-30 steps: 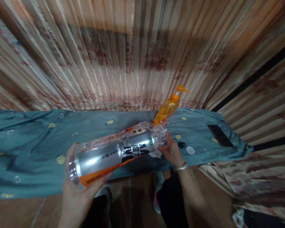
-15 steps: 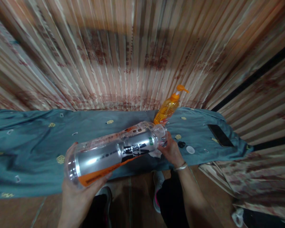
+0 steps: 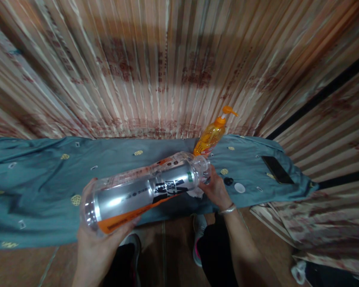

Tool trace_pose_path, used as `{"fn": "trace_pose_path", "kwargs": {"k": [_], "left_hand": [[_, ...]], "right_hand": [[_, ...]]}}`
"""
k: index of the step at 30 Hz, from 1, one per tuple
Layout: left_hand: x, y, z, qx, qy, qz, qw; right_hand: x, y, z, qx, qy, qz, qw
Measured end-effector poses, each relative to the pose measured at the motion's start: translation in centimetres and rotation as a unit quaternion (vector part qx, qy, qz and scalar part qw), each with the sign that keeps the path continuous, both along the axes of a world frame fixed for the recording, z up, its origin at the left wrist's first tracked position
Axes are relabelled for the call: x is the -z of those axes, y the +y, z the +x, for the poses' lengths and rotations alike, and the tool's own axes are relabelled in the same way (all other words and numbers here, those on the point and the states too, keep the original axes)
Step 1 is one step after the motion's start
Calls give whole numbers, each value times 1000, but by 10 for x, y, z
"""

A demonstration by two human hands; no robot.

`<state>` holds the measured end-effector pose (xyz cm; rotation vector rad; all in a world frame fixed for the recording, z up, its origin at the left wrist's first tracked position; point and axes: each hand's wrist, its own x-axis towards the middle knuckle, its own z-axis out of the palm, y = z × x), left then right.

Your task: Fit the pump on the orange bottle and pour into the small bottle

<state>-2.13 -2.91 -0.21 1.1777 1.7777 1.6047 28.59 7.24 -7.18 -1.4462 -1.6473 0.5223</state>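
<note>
A large clear plastic bottle (image 3: 124,195) with a silver and orange label lies tilted across the view, its neck to the right. My left hand (image 3: 98,239) is wrapped round its base end. At the neck, my right hand (image 3: 215,189) closes its fingers on a small clear cup (image 3: 206,171) held against the bottle's mouth. Just behind the neck an orange pump bottle (image 3: 210,137) stands upright. Something white and crumpled (image 3: 196,192) shows below the neck, partly hidden by the bottle and my right hand.
A green patterned cloth (image 3: 42,191) covers the long surface. On its right side are a black cap (image 3: 228,181), a white disc (image 3: 239,187) and a black phone (image 3: 277,170). Pleated curtains (image 3: 137,79) hang behind and at the right; my shoes show below.
</note>
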Motion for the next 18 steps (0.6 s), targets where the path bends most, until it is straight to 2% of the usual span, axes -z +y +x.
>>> {"fn": "trace_pose_path", "kwargs": {"k": [6,18], "left_hand": [[-9,-1,5,-9,-34,-20,999],[-10,-2,4,-20,-26,-20,999]], "right_hand": [[1,0,1,7,-17,-3,1000],[1,1,2,-4,-11,-6,1000]]}}
